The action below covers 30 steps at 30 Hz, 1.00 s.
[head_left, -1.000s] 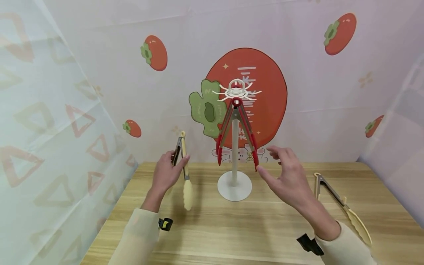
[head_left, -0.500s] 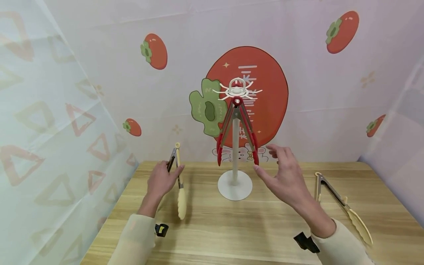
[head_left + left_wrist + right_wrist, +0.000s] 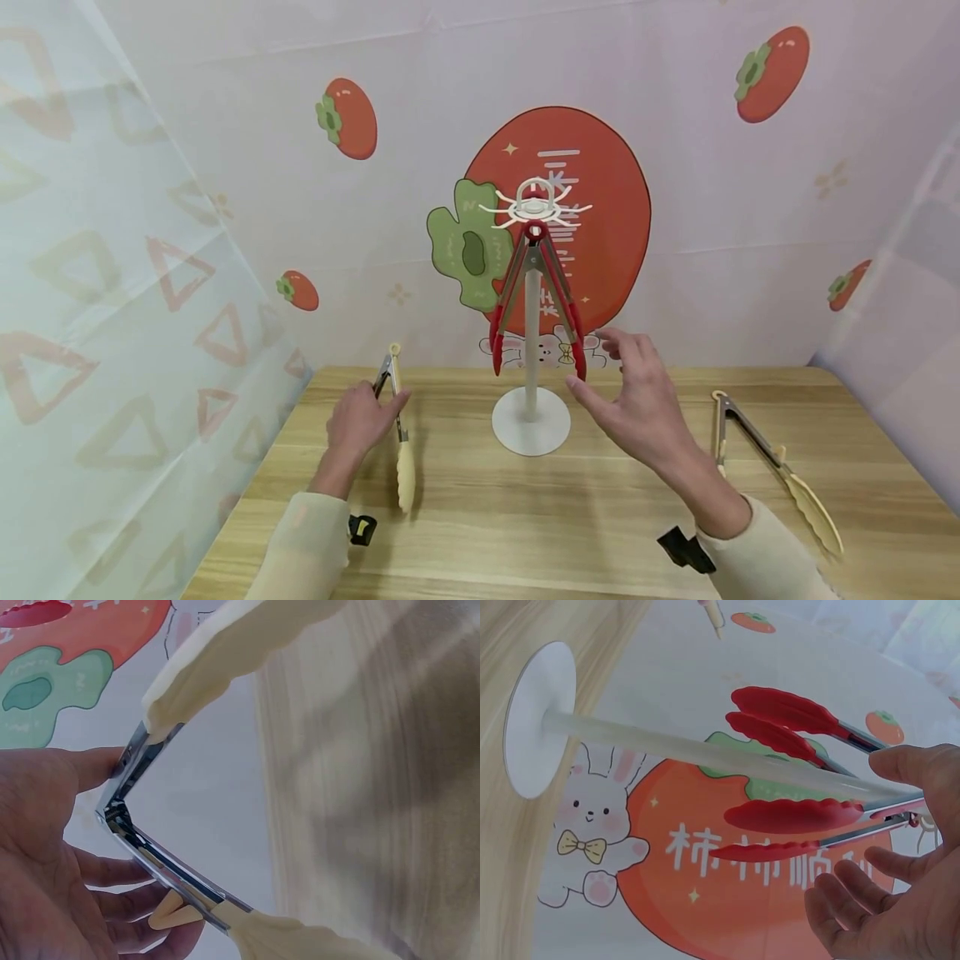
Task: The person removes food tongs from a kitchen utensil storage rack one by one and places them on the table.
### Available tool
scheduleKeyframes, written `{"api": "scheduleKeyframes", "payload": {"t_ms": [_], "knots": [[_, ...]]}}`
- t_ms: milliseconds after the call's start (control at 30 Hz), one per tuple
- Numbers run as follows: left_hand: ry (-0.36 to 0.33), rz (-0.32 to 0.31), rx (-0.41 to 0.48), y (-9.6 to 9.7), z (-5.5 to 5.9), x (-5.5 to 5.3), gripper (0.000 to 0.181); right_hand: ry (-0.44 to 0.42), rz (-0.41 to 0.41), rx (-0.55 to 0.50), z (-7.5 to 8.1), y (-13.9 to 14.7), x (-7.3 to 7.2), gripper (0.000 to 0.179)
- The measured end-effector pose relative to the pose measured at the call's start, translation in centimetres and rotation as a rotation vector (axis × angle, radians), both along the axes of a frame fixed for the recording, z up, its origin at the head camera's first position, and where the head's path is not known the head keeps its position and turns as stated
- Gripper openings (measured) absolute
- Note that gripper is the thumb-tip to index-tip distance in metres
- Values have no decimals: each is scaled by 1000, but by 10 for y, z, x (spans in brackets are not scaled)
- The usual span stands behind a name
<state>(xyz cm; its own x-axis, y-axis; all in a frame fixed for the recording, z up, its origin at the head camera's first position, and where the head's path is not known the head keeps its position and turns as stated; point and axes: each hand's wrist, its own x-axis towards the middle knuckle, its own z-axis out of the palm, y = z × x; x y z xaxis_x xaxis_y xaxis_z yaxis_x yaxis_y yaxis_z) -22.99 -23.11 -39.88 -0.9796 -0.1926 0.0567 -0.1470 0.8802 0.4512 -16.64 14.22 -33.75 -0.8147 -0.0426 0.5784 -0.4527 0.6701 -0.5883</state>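
Observation:
My left hand (image 3: 360,421) holds cream-tipped tongs (image 3: 406,475) above the left of the table. In the left wrist view, the thumb lies on one metal arm of these tongs (image 3: 135,765) and fingers curl at the other, and the arms are spread apart. Red-tipped tongs (image 3: 573,325) hang spread from a white stand (image 3: 531,429) with hooks at its top. The right wrist view shows two pairs of red tongs (image 3: 795,817) around the pole. Beside them, my right hand (image 3: 641,408) has its thumb and fingers spread, gripping nothing; whether the thumb touches them I cannot tell.
Another pair of cream-tipped tongs (image 3: 757,437) lies on the right of the wooden table (image 3: 480,533), beyond my right wrist. Behind the table stands a cloth backdrop (image 3: 420,108) printed with persimmons. A patterned sheet (image 3: 112,292) closes off the left side.
My left hand has lowered the cream tongs and shifted slightly left with them. The right hand has drifted a little left and stays spread. The red tongs still hang on the stand.

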Motion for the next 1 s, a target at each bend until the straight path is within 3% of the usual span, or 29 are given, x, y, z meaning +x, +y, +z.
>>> {"api": "scheduleKeyframes", "payload": {"t_ms": [200,467,1000], "knots": [[-27,4,-44,-3,-6,0,65,13,-8,-5,2,-4,0,68],[-82,13,-63,-4,-13,-2,57,22,-22,-21,6,-9,-3,68],[-160,44,-142,-1,-23,-3,55,34,-29,-40,18,-25,-13,72]]}}
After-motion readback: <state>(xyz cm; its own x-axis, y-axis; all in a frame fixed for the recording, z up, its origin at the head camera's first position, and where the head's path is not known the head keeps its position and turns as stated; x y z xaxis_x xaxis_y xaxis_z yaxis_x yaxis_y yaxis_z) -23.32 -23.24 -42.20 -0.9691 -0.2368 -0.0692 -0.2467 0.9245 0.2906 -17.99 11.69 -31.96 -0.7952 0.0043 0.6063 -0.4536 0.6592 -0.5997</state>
